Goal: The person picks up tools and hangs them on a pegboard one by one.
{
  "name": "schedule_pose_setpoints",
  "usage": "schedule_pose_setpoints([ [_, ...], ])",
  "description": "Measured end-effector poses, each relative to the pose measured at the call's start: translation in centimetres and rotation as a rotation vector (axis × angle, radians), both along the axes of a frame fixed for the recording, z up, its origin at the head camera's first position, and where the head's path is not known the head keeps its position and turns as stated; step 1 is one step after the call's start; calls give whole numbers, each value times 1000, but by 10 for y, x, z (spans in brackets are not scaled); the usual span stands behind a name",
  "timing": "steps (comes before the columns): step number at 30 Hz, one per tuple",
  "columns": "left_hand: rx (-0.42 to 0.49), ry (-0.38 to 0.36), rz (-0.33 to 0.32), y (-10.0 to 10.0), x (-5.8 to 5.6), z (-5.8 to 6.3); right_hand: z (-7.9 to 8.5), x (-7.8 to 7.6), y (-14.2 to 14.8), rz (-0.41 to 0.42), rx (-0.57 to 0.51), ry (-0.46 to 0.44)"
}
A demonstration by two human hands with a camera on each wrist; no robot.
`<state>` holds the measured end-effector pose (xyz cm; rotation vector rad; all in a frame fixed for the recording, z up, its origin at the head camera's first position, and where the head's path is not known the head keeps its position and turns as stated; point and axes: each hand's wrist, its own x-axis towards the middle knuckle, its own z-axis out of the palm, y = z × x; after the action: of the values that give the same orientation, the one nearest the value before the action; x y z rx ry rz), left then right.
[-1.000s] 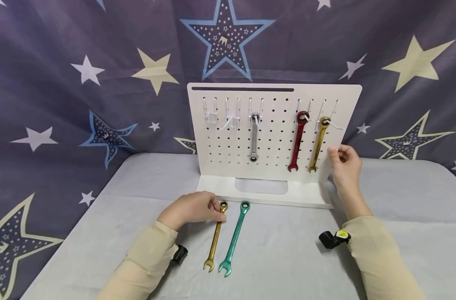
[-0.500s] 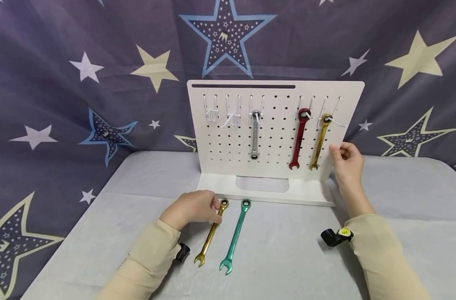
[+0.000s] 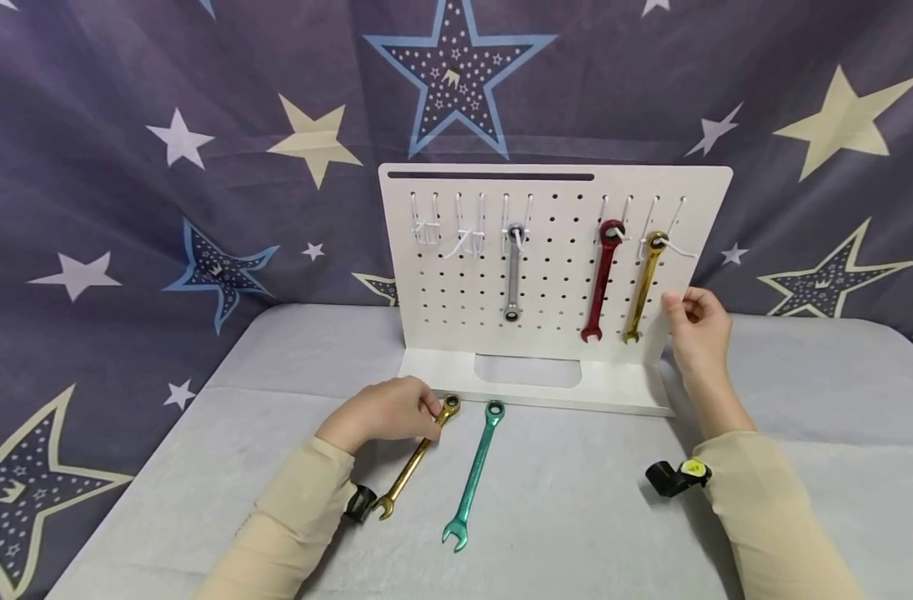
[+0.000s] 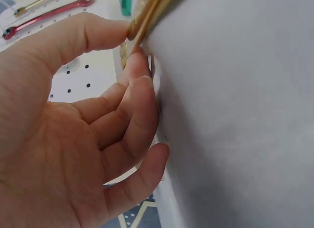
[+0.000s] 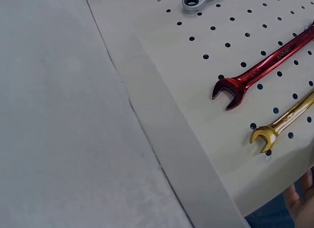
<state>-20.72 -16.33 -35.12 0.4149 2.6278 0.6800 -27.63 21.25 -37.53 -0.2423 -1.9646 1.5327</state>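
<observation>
My left hand [image 3: 388, 410] pinches a gold combination wrench [image 3: 408, 472] just below its ring end, between thumb and fingers. That wrench slants over the grey cloth with its open end toward my left sleeve. In the left wrist view its shaft [image 4: 153, 13] shows at the thumb tip. To its right lies a teal wrench [image 3: 476, 471], ring end toward the board. My right hand [image 3: 702, 340] grips the right edge of the white pegboard [image 3: 654, 182], thumb at the front. In the right wrist view only a few fingers [image 5: 297, 201] show, past the board's edge.
A silver wrench [image 3: 513, 279], a red wrench [image 3: 601, 287] and another gold wrench [image 3: 644, 290] hang on pegboard hooks. Two white hooks [image 3: 467, 240] at the left bear nothing. The board's base [image 3: 621, 385] stands on the cloth-covered table [image 3: 576, 517], before a star-patterned curtain [image 3: 306, 50].
The gold wrench's open end has swung left toward my left sleeve, away from the teal wrench, while my left hand keeps its place. My right hand stays at the board's edge.
</observation>
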Motion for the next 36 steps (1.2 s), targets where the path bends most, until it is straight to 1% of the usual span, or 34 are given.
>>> schedule_pose_setpoints([
  [7, 166, -102, -115, -9, -4, -1, 1, 1, -1, -1, -6, -4],
  [12, 318, -160, -133, -12, -5, 1, 1, 0, -1, 2, -10, 5],
  [15, 396, -173, -131, -13, -6, 3, 0, 0, -1, 1, -8, 11],
  [19, 464, -150, -160, -15, -9, 5, 0, 0, -1, -1, -12, 18],
  [23, 495, -93, -184, -16, -12, 7, -1, 0, 0, -2, -13, 15],
  [28, 534, -34, -170, -15, -12, 10, -1, 1, 0, -5, -8, 5],
  [36, 573, 17, -102, -15, -9, 18, -1, 1, -1, -1, 4, -1],
])
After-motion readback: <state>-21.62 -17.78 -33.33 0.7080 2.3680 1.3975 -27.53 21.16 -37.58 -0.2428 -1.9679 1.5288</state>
